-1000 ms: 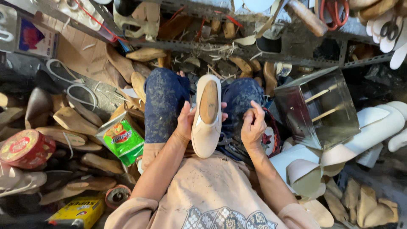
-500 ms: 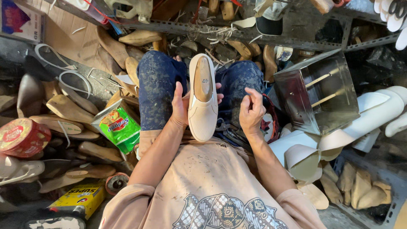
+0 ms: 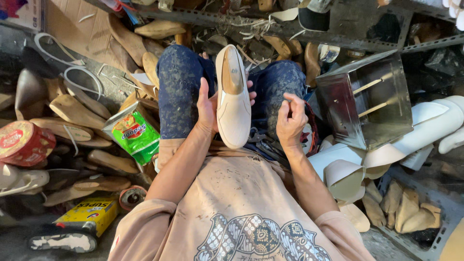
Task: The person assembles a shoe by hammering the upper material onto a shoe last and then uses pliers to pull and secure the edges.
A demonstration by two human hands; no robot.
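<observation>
I hold a cream slip-on canvas shoe [image 3: 233,99] stretched over a tan wooden last upright over my lap, heel end up and toe pointing down toward my stomach. My left hand [image 3: 209,107] grips it along its left side: the palm lies against the upper and my fingertips [image 3: 251,94] wrap round and show on its right edge. The shoe sits between my two knees, which are in dark blue speckled trousers [image 3: 179,87].

My right hand [image 3: 291,117] is just beside the shoe but apart from it, raised over my right thigh. Its thumb and forefinger are pinched together with the other fingers curled in; whether something small sits in that pinch I cannot tell.

On the floor by my left knee lies a green snack packet [image 3: 134,132], and past it many bare wooden shoe lasts [image 3: 72,111] are strewn about. At the far left edge of the floor is a round red tin [image 3: 21,141], and nearer my left elbow a yellow box [image 3: 87,215]. To my right, well apart from my hand, stands a shiny square metal box with wooden rods across it [image 3: 367,101], with white moulded shoe forms [image 3: 425,128] and pale curved heel pieces [image 3: 345,176] around its base.
</observation>
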